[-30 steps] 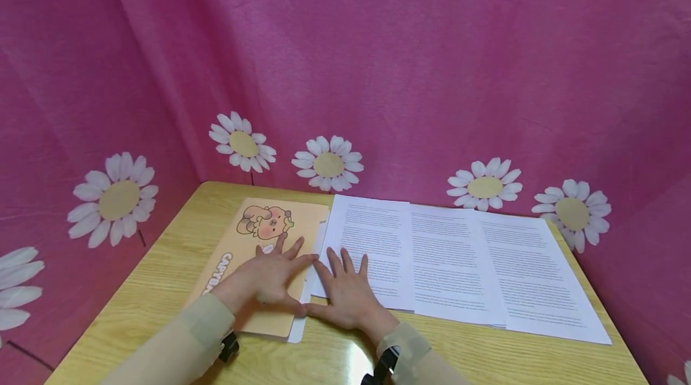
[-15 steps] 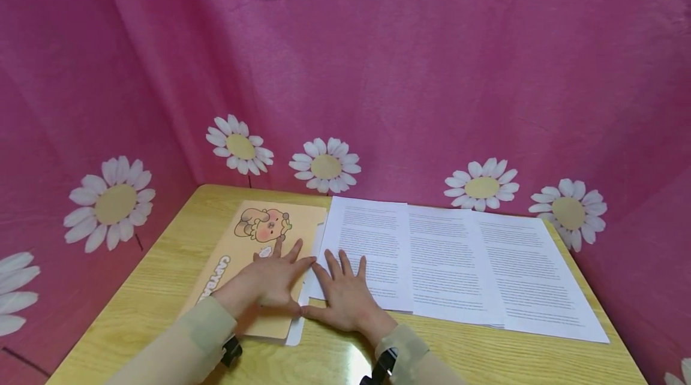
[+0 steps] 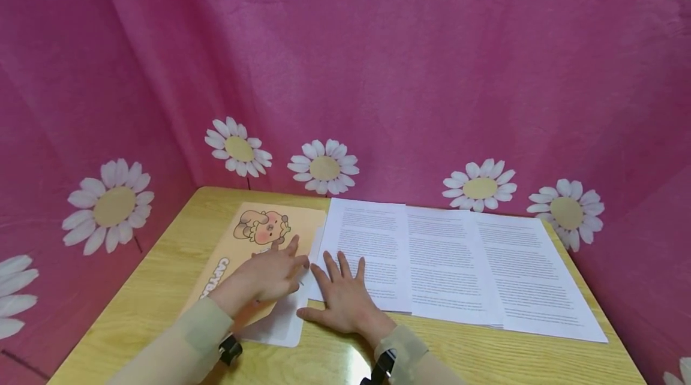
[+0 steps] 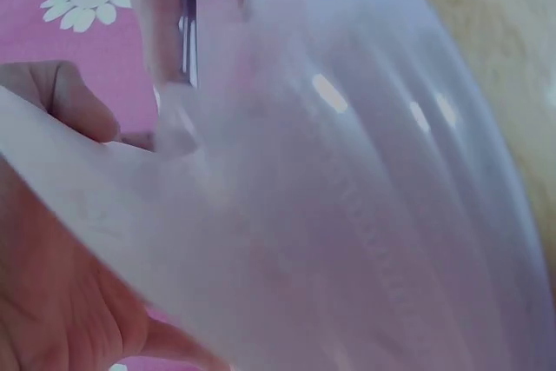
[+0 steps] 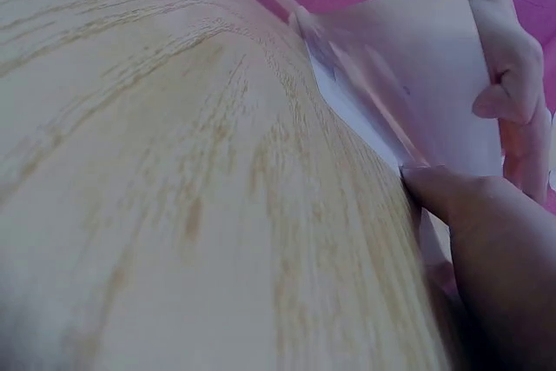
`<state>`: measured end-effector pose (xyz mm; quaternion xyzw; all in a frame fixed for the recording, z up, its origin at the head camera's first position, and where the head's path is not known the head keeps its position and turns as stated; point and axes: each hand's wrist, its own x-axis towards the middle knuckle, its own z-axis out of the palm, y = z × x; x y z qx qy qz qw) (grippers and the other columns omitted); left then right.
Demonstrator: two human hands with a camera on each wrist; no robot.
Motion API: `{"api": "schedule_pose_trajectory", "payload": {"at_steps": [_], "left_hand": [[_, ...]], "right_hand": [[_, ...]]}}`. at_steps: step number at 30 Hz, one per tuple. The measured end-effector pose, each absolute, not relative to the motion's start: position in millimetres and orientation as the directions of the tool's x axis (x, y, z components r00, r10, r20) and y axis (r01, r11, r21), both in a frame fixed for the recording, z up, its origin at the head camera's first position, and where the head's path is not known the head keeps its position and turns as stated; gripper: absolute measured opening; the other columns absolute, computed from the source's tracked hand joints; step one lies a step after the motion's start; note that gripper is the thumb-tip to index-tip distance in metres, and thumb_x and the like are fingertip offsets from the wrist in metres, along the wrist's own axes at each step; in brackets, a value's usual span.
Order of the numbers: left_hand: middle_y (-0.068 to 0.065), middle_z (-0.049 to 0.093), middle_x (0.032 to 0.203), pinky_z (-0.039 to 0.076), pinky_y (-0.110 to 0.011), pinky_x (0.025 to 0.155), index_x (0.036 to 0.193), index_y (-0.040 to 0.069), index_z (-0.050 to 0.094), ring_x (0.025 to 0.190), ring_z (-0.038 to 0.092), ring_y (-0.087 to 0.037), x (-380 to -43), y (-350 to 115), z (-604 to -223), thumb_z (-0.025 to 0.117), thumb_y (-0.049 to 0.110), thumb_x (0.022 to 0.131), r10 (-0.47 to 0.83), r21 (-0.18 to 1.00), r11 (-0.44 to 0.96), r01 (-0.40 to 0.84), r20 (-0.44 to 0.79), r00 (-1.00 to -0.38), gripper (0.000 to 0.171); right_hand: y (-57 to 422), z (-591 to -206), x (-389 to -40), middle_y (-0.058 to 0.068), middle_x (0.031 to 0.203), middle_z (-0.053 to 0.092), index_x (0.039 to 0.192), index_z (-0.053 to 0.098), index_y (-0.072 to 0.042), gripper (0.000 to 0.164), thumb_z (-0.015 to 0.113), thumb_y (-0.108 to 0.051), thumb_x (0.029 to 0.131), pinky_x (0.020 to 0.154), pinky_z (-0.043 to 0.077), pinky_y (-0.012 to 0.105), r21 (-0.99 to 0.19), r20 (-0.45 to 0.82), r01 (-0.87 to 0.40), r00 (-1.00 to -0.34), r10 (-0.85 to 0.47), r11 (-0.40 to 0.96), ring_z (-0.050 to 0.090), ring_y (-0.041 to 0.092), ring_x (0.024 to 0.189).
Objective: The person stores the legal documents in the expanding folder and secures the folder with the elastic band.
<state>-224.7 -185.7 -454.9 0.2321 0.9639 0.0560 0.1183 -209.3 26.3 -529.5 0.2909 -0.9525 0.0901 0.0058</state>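
A peach folder [image 3: 216, 259] with a cartoon capybara and lettering lies on the left of the table, its near cover corner raised off a whitish translucent sheet [image 3: 278, 328]. My left hand [image 3: 270, 274] grips the cover's right edge, thumb on one side and fingers on the other. In the left wrist view a curved translucent sheet [image 4: 287, 215] fills most of the picture and hides part of that hand. My right hand [image 3: 345, 301] lies flat with fingers spread; its fingertips rest on the nearest printed sheet [image 3: 372, 235], and its thumb touches the folder's edge.
Two more groups of printed paper, one in the middle [image 3: 445, 265] and one at the right [image 3: 540, 283], continue the row, overlapping slightly. The wooden table [image 3: 162, 289] ends at a pink curtain [image 3: 378, 73] with daisies at the back and sides.
My left hand has gone from lying spread on the cover to gripping its edge. The near corner of the cover has risen, baring more of the translucent sheet. My right hand stays in place.
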Motion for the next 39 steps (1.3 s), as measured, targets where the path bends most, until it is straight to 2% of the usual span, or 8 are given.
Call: {"api": "schedule_pose_trajectory", "payload": {"at_steps": [4, 7, 10, 14, 19, 25, 34, 39], "left_hand": [[-0.023, 0.04, 0.163, 0.04, -0.07, 0.106, 0.138, 0.02, 0.065, 0.145, 0.041, -0.052, -224.5, -188.2, -455.2, 0.066, 0.037, 0.096, 0.484, 0.189, 0.871, 0.454, -0.169, -0.858, 0.045], [-0.022, 0.045, 0.16, 0.042, -0.064, 0.108, 0.145, 0.018, 0.061, 0.14, 0.049, -0.047, -223.3, -189.2, -458.4, 0.073, 0.042, 0.09, 0.482, 0.198, 0.87, 0.451, -0.154, -0.863, 0.061], [-0.021, 0.05, 0.157, 0.046, -0.061, 0.104, 0.146, 0.019, 0.057, 0.132, 0.058, -0.043, -221.8, -189.8, -462.3, 0.079, 0.046, 0.084, 0.468, 0.216, 0.875, 0.433, -0.148, -0.871, 0.071], [-0.022, 0.051, 0.154, 0.053, -0.055, 0.094, 0.137, 0.021, 0.057, 0.114, 0.067, -0.037, -221.0, -191.5, -466.0, 0.081, 0.041, 0.082, 0.463, 0.223, 0.875, 0.43, -0.126, -0.877, 0.063], [-0.028, 0.038, 0.162, 0.053, -0.055, 0.093, 0.147, 0.022, 0.056, 0.117, 0.066, -0.041, -221.9, -196.6, -463.8, 0.074, 0.025, 0.09, 0.457, 0.255, 0.872, 0.418, -0.119, -0.881, 0.06], [-0.026, 0.034, 0.165, 0.05, -0.058, 0.101, 0.16, 0.023, 0.048, 0.129, 0.06, -0.044, -226.0, -200.9, -458.0, 0.066, 0.024, 0.096, 0.466, 0.298, 0.86, 0.415, -0.124, -0.876, 0.066], [-0.017, 0.051, 0.157, 0.045, -0.056, 0.108, 0.167, 0.016, 0.033, 0.133, 0.056, -0.032, -228.2, -211.4, -448.8, 0.069, 0.018, 0.093, 0.46, 0.411, 0.826, 0.386, -0.097, -0.882, 0.082], [-0.018, 0.05, 0.157, 0.04, -0.058, 0.112, 0.169, 0.014, 0.026, 0.14, 0.05, -0.034, -229.1, -221.4, -447.1, 0.067, 0.011, 0.09, 0.473, 0.472, 0.794, 0.382, -0.085, -0.877, 0.089]], "right_hand": [[25.6, -531.7, -206.4, 0.015, 0.172, 0.024, 0.166, 0.037, -0.022, 0.106, 0.034, -0.092, 0.088, 0.11, 0.009, 0.083, -0.174, 0.054, -0.557, -0.829, -0.557, 0.812, 0.017, 0.045, 0.157], [25.5, -532.8, -201.9, 0.015, 0.172, 0.024, 0.166, 0.037, -0.021, 0.106, 0.034, -0.092, 0.088, 0.11, 0.009, 0.083, -0.183, 0.04, -0.555, -0.829, -0.558, 0.812, 0.017, 0.046, 0.157], [25.5, -534.5, -198.8, 0.015, 0.172, 0.024, 0.166, 0.037, -0.021, 0.105, 0.034, -0.092, 0.088, 0.109, 0.01, 0.083, -0.19, 0.034, -0.555, -0.828, -0.56, 0.81, 0.017, 0.046, 0.157], [25.3, -536.1, -197.5, 0.015, 0.172, 0.024, 0.166, 0.036, -0.022, 0.105, 0.033, -0.092, 0.088, 0.11, 0.01, 0.083, -0.184, 0.031, -0.551, -0.831, -0.555, 0.814, 0.017, 0.045, 0.157], [25.2, -535.1, -199.7, 0.014, 0.173, 0.023, 0.167, 0.035, -0.022, 0.106, 0.032, -0.093, 0.088, 0.11, 0.01, 0.083, -0.175, 0.031, -0.55, -0.832, -0.554, 0.817, 0.017, 0.044, 0.157], [26.6, -531.9, -204.0, 0.014, 0.173, 0.022, 0.166, 0.035, -0.022, 0.105, 0.032, -0.092, 0.088, 0.111, 0.009, 0.082, -0.164, 0.032, -0.54, -0.839, -0.543, 0.826, 0.016, 0.044, 0.157], [26.8, -527.8, -206.4, 0.015, 0.173, 0.021, 0.167, 0.033, -0.023, 0.105, 0.033, -0.092, 0.088, 0.111, 0.009, 0.082, -0.161, 0.041, -0.544, -0.837, -0.546, 0.823, 0.014, 0.044, 0.158], [27.3, -526.7, -205.7, 0.015, 0.174, 0.02, 0.168, 0.032, -0.023, 0.105, 0.033, -0.092, 0.089, 0.111, 0.008, 0.082, -0.166, 0.038, -0.546, -0.836, -0.548, 0.821, 0.014, 0.044, 0.158]]}}
